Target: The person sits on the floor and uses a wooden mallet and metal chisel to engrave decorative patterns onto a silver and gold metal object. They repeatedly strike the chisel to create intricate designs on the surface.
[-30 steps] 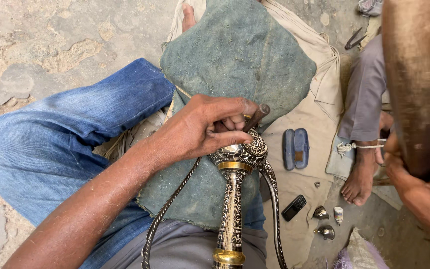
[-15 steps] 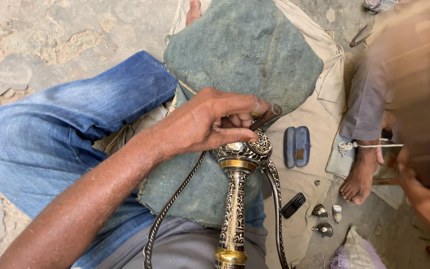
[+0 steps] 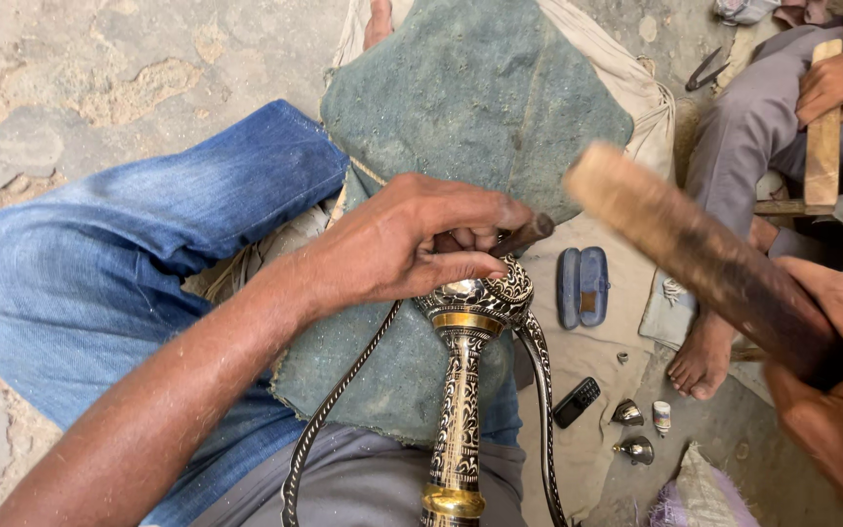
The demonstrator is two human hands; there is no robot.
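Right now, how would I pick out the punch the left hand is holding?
Start at the green pad across the lap, then find the engraved metal stem rising to its ornate knob. The punch is the short dark rod pinched by the left hand against that knob, plain and unpatterned, unlike the wooden mallet in the right hand.

One head-worn view, steep downward look, close over the lap; left hand mid-frame, its fingers on the engraved vase; right hand cut off at the frame's right edge.

Rough stone floor in daylight, beige cloth w/ green pad.
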